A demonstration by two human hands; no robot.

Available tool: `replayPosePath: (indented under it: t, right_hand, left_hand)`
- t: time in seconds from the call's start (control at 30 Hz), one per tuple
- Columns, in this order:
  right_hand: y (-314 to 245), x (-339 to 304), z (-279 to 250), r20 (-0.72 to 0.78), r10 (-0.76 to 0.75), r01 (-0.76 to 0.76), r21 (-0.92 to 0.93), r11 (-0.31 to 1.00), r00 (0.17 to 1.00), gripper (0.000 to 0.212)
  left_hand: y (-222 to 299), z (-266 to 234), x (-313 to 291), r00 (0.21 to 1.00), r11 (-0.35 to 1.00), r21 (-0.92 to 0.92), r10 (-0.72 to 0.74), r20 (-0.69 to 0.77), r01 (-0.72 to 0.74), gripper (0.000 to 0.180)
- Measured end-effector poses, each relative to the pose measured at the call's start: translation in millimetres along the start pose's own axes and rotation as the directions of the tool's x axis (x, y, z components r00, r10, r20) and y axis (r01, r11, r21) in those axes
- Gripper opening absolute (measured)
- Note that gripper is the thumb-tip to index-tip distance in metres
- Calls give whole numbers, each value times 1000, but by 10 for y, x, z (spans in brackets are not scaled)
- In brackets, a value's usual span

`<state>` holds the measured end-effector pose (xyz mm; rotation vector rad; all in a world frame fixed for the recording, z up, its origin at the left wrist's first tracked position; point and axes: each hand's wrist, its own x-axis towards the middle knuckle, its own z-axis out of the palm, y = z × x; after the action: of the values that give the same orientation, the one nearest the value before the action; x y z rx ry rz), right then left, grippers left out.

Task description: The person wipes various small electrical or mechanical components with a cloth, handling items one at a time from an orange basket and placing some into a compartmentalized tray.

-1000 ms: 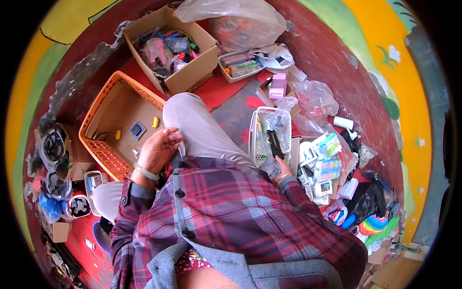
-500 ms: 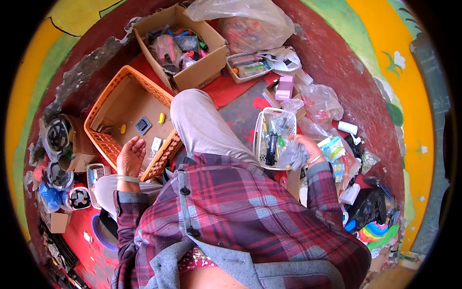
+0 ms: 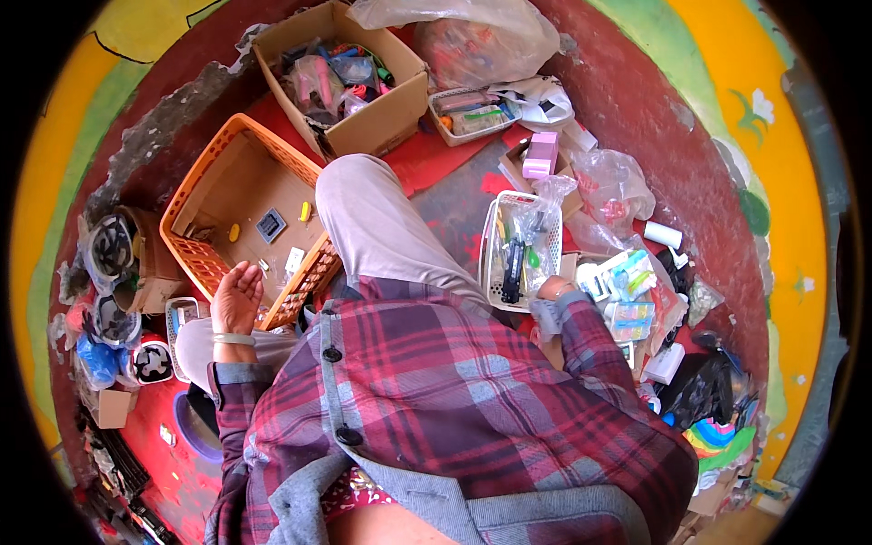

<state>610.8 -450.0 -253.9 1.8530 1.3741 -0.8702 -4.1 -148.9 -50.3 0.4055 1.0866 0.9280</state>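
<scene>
Resting at the near rim of the orange basket [image 3: 238, 213], the left hand [image 3: 236, 300] lies palm up, fingers [image 3: 245, 275] loosely curled and holding nothing. Basket sits on the floor, left of the bent knee, with a few small items inside. Right hand [image 3: 551, 289] is mostly hidden behind the plaid cuff, beside the white mesh basket [image 3: 518, 250]; it possibly touches its rim, grip not discernible. Cardboard box [image 3: 350, 77] stands beyond.
</scene>
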Motion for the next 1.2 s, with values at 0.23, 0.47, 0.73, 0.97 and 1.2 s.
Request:
replayPosePath:
  t: [0.23, 0.47, 0.73, 0.97, 1.2]
  right_hand:
    - [-575, -37, 32, 91, 497, -475, 481, 737, 863, 32]
    - [-461, -117, -32, 136, 498, -517, 243, 821, 856, 33]
    - [-500, -310, -198, 27, 627, -512, 604, 610, 778, 27]
    - [-87, 4, 161, -156, 430, -274, 572, 773, 889, 33]
    - [742, -155, 291, -277, 393, 217, 957, 190, 877, 36]
  left_hand:
    - [34, 193, 19, 1000, 1000, 29, -10, -3, 10, 24]
    - [-95, 205, 77, 997, 998, 8, -61, 46, 60, 23]
    - [-105, 194, 62, 998, 998, 4, -66, 7, 66, 23]
    - [-137, 133, 107, 996, 997, -24, -79, 30, 79, 24]
    - [-182, 132, 148, 994, 994, -26, -102, 28, 103, 25]
